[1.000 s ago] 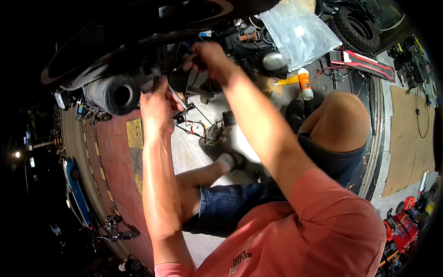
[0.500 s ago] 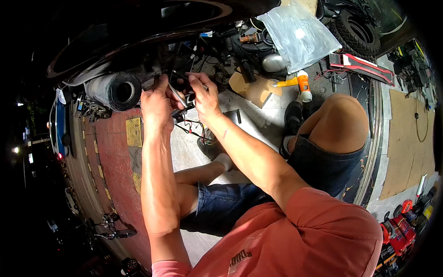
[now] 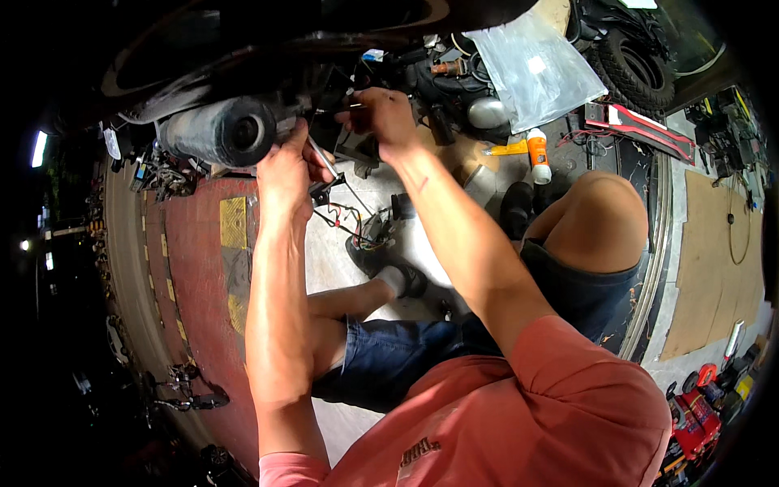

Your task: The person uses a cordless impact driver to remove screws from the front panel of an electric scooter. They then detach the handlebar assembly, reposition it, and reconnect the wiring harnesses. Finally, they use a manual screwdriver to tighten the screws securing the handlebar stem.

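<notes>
My left hand (image 3: 284, 170) is closed around a slim silver metal rod (image 3: 324, 159), which slants down toward the right. Just below it hangs a dark part (image 3: 327, 188) with red, black and yellow wires (image 3: 350, 217) trailing from it. Beside that hand, on its left, juts a grey-black cylinder (image 3: 219, 132) with a round hole in its end. My right hand (image 3: 386, 120) is up and to the right, its fingers bent together near dark vehicle parts. Whatever those fingers pinch is too small and shaded to name.
A dark curved vehicle body (image 3: 268, 49) overhangs the top. To the right lie a clear plastic bag (image 3: 535, 69), an orange-and-white bottle (image 3: 538, 154), a yellow cutter (image 3: 508, 148), tires (image 3: 637, 65) and a red-black bar (image 3: 641, 130). Cardboard (image 3: 714, 260) lies far right.
My right hand has moved up and right, away from the left hand and the rod. My left hand still holds the rod. The view has shifted slightly.
</notes>
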The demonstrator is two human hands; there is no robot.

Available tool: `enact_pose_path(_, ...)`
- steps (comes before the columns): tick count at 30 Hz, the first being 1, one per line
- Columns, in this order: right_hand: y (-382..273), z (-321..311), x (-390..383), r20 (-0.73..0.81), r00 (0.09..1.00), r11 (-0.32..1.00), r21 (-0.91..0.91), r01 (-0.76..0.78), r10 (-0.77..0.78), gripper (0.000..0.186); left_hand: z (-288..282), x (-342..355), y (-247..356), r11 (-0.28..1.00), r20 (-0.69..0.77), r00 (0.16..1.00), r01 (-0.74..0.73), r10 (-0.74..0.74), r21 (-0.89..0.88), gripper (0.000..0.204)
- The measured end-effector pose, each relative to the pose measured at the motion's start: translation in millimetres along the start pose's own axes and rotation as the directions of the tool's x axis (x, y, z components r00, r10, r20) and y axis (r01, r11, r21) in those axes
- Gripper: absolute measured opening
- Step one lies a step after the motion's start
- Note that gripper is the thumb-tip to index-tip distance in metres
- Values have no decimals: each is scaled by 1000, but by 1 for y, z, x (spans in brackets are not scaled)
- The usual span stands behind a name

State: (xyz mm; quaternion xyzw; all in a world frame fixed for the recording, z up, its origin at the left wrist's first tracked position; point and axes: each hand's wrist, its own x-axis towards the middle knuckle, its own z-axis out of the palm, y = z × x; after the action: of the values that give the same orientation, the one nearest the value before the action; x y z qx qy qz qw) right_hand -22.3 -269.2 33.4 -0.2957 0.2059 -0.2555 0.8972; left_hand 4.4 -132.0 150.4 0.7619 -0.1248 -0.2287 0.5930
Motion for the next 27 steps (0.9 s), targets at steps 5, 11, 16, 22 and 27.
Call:
enact_pose_path(5,64,19,-46,-91,953,944,140,299,-289,24,1,-1,2,1000,24,1000,-2,3,-13,24)
enact_pose_path(11,25,11,-13,-78,996,990,138,-35,46,30,1,-5,5,1000,-8,1000,3,-3,-16,24)
enact_pose_path(16,-45,-1,43,104,924,898,-296,-325,369,30,6,-4,2,1000,-18,1000,9,-9,6,27)
enact_pose_path(22,10,-1,-10,17,1000,1000,28,10,-10,24,6,-6,5,999,-4,1000,-9,9,-38,26)
enact_pose_path(27,58,23,-56,-128,989,946,304,108,-72,29,4,-6,4,999,21,1000,11,-10,-35,25)
